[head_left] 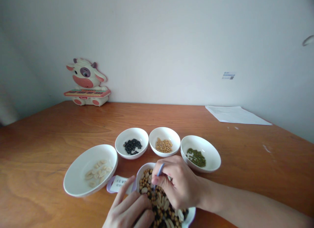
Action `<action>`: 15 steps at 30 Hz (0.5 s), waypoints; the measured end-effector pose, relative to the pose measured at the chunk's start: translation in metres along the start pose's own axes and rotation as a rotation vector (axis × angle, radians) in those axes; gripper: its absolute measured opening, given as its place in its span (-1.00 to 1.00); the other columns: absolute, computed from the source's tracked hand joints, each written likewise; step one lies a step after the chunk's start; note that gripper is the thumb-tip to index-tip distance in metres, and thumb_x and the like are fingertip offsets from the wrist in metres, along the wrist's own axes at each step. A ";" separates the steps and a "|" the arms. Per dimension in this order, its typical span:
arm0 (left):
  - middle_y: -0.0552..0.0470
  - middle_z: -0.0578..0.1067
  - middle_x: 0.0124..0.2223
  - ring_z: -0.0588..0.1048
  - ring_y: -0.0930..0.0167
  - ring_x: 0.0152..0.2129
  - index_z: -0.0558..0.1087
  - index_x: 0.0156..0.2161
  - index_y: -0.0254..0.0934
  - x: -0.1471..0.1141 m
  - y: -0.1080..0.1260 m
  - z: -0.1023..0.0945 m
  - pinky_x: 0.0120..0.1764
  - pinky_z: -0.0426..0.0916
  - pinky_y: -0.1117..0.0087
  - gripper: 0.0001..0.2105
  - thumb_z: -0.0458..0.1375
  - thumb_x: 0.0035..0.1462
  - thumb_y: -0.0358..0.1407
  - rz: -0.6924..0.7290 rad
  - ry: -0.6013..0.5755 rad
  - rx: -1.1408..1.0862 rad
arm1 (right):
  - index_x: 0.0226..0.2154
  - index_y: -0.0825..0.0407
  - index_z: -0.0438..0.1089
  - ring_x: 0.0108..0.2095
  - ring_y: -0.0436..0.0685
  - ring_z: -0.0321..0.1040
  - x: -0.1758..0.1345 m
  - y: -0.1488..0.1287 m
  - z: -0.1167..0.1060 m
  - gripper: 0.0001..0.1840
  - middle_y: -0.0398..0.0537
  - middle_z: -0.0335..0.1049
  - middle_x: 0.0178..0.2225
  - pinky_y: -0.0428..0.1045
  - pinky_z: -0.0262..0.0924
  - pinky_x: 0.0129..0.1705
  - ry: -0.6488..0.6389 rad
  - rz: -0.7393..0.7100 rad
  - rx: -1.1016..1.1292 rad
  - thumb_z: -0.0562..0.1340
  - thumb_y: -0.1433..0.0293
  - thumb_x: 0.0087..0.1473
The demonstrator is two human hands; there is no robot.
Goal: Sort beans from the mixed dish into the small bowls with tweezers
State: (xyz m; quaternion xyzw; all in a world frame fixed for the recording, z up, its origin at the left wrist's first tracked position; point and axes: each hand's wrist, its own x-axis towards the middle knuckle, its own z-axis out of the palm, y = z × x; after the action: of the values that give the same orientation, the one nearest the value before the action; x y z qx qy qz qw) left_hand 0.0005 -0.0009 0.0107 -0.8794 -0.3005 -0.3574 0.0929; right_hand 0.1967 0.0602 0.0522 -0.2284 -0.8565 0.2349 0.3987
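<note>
A bowl of mixed beans and peanuts (141,172) with a pale purple handle is near the front edge of the view. My right hand (180,180) reaches over it from the right, thumb and fingers pinched on thin blue-grey tweezers (160,170). Their tips point down among the beans. At the bowl's left side is my left hand (131,206), one finger stretched toward the handle and the others bent over the rim. It seems to grip the bowl, though its fingertips are partly hidden. A white label (119,184) covers part of the handle.
White bowls stand around the mixed one: a peanut bowl (73,175), a black bean bowl (122,136), a soybean bowl (157,135) and a mung bean bowl (212,156). Behind are a cow toy keyboard (87,82) and papers (235,115) against the wall.
</note>
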 end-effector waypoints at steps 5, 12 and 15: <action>0.21 0.44 -0.46 0.45 0.56 -0.53 0.35 -0.42 -0.22 0.000 0.000 0.001 0.35 0.05 0.33 -0.63 -0.12 0.46 -0.38 -0.011 0.009 -0.027 | -0.48 0.07 0.37 -0.57 0.01 0.33 0.012 -0.004 -0.006 -0.76 -0.09 0.42 -0.57 -0.09 0.20 -0.46 0.173 0.011 -0.046 0.13 0.44 0.22; 0.19 0.45 -0.46 0.48 0.55 -0.51 0.35 -0.41 -0.23 -0.005 -0.001 0.006 0.30 0.21 0.23 -0.60 -0.16 0.48 -0.34 -0.010 0.022 -0.025 | -0.43 0.09 0.42 -0.50 0.04 0.42 0.061 0.008 0.001 -0.71 -0.04 0.50 -0.51 -0.09 0.24 -0.42 0.322 0.073 -0.157 0.13 0.35 0.30; 0.20 0.44 -0.47 0.47 0.55 -0.53 0.34 -0.42 -0.24 -0.006 -0.002 0.007 0.27 0.26 0.16 -0.62 -0.14 0.46 -0.39 0.001 0.007 -0.033 | -0.40 0.11 0.45 -0.48 0.06 0.46 0.072 0.018 0.006 -0.73 -0.01 0.54 -0.49 -0.09 0.22 -0.42 0.272 0.149 -0.224 0.16 0.35 0.30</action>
State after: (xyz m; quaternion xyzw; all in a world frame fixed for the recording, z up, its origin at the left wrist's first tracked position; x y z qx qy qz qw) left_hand -0.0003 0.0008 0.0018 -0.8798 -0.2937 -0.3653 0.0796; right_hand 0.1535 0.1145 0.0801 -0.3639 -0.7962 0.1340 0.4645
